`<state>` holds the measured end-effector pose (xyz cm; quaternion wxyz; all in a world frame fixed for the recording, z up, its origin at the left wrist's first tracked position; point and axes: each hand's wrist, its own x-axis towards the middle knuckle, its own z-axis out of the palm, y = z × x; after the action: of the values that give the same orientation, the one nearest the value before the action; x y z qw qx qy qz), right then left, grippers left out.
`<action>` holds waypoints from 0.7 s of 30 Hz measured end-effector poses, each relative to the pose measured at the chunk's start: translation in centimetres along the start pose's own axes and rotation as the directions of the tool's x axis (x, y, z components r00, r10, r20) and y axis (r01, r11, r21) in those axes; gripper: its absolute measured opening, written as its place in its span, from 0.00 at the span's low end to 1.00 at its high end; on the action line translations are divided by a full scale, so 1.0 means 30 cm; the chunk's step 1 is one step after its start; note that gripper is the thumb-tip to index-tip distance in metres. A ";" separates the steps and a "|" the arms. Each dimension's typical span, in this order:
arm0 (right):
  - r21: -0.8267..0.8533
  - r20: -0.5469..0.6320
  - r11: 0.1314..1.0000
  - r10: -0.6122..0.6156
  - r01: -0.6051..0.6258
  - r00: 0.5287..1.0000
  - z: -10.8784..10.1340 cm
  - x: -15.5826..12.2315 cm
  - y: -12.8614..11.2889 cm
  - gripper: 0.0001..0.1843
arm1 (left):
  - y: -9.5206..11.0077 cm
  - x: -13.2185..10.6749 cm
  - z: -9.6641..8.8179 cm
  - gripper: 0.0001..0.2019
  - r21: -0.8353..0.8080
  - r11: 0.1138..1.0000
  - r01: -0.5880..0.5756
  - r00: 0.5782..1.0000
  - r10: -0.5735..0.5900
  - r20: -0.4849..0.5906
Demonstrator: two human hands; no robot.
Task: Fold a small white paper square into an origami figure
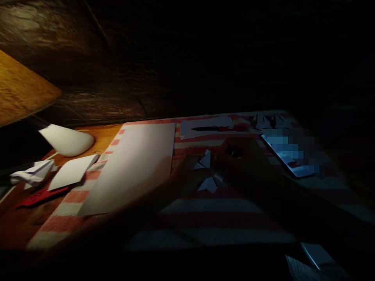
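Observation:
In dim light, a small folded white paper piece (210, 184) with pointed flaps is between my two hands, above the striped cloth. My left hand (187, 168) is closed on its left side. From the right, my right hand (240, 154) grips the same folded paper with curled fingers, leaving a dark gap inside the curl. Shadow hides the exact finger positions. Just beyond the hands lies a dark-bladed knife (206, 128) on a strip of white paper (187, 134). A large white sheet (137, 164) lies flat to the left of my left hand.
A red-and-white striped cloth (205, 218) covers much of the wooden table (109, 130). At left stand a lamp (68, 140), crumpled paper (36, 171), a curved white paper (73, 171) and a red object (43, 196). Right are a lit-screen device (281, 156) and folded papers (268, 121).

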<state>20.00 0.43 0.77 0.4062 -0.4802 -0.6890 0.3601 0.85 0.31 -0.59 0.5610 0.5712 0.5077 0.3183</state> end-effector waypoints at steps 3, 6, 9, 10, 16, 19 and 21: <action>0.088 0.036 0.996 0.024 -0.027 0.999 -0.006 0.003 -0.005 0.10 | 0.012 0.002 0.005 0.12 -0.141 0.989 0.051 0.999 -0.051 0.004; 0.060 0.046 0.998 0.023 -0.025 0.999 -0.017 0.004 -0.019 0.10 | 0.024 0.002 0.007 0.12 -0.233 0.969 0.087 0.996 -0.084 0.024; 0.019 0.062 1.000 0.014 -0.015 0.998 -0.030 0.008 -0.030 0.10 | 0.028 0.000 0.003 0.09 -0.246 0.962 0.119 0.992 -0.107 0.062; 0.028 0.072 0.999 0.013 -0.015 0.997 -0.034 0.010 -0.032 0.09 | 0.029 0.000 0.002 0.08 -0.240 0.962 0.132 0.991 -0.119 0.065; 0.165 0.160 0.985 0.022 -0.048 0.987 -0.055 0.019 -0.034 0.06 | 0.034 -0.006 0.000 0.10 -0.224 0.968 0.117 0.990 -0.094 0.108; 0.202 0.172 0.977 0.035 -0.070 0.984 -0.055 0.013 -0.038 0.07 | 0.025 -0.009 0.001 0.12 -0.212 0.971 0.111 0.990 -0.090 0.107; 0.205 0.164 0.974 0.057 -0.091 0.985 -0.052 0.007 -0.043 0.07 | 0.020 -0.009 0.000 0.14 -0.234 0.967 0.101 0.992 -0.079 0.101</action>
<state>20.88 0.45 2.59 0.3857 -0.4297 -0.6581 0.4832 0.90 0.14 0.04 0.6621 0.4898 0.4650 0.3250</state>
